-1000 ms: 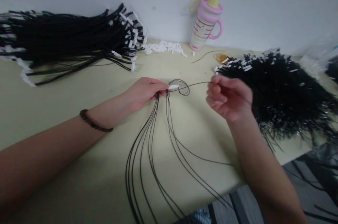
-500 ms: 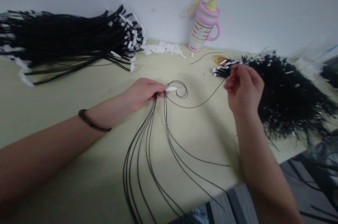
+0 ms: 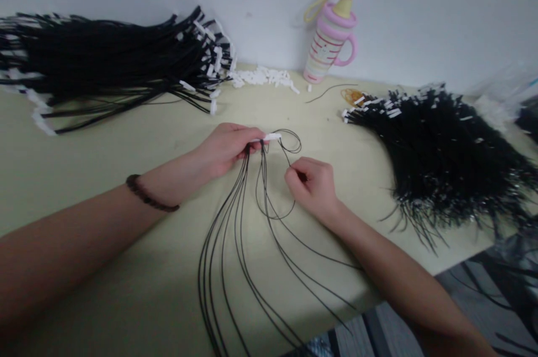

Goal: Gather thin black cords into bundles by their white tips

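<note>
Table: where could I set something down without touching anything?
Bare table shows between left pile and left arm, below that arm left of the cords, and between right hand and right pile. Crowded: the back, with white bits and bottle.

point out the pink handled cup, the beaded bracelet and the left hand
pink handled cup (image 3: 323, 49), head view, striped body
beaded bracelet (image 3: 148, 198), head view, middle beads
left hand (image 3: 225, 149), head view, back of hand
</note>
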A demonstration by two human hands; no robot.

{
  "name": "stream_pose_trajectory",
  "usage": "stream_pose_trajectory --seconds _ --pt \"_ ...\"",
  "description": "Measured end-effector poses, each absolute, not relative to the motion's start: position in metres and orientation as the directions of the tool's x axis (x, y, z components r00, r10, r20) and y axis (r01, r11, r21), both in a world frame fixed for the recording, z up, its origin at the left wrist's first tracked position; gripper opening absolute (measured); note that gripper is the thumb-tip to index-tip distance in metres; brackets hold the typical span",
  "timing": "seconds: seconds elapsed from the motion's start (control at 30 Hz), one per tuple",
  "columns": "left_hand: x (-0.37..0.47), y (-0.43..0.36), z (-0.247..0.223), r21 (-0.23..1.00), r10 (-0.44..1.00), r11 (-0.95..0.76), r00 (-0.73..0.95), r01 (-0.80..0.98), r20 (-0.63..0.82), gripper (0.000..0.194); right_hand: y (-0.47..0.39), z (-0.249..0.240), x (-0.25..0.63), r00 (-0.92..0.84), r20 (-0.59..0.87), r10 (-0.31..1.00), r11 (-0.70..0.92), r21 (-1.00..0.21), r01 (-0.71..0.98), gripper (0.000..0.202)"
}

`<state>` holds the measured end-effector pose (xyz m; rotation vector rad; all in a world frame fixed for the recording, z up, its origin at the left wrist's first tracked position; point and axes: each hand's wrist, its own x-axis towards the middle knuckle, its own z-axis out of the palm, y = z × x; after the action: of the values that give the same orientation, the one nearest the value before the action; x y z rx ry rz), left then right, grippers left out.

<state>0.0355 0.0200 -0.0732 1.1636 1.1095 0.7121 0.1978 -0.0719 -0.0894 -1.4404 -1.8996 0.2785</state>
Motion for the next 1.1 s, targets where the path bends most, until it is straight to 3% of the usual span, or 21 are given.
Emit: stream_pose_trajectory --seconds 0.57,0.8,0.93,1.1 --pt "0.036 0.023 -0.078 0.938 0.894 0.346 0.302 -0.002 -0.329 0.009 -0.069 -0.101 0.196 -0.050 0.347 0.937 0.254 -0.576 0.777 0.028" --pt "0.035 0.024 -0.080 0.947 0.903 0.322 0.302 0.001 -0.307 0.009 -0.068 -0.098 0.194 -0.050 0.435 0.899 0.323 -0.583 0.745 0.025" --pt "0.035 0.021 -0.080 0.961 0.903 0.270 0.331 0.062 -0.275 0.011 -0.067 -0.098 0.193 -0.024 0.429 0.903 0.336 -0.671 0.661 0.022" --pt "0.037 0.013 -0.075 0.969 0.905 0.150 0.368 0.195 -0.214 0.016 -0.061 -0.095 0.196 0.101 0.239 0.966 0.180 -0.897 0.404 0.023"
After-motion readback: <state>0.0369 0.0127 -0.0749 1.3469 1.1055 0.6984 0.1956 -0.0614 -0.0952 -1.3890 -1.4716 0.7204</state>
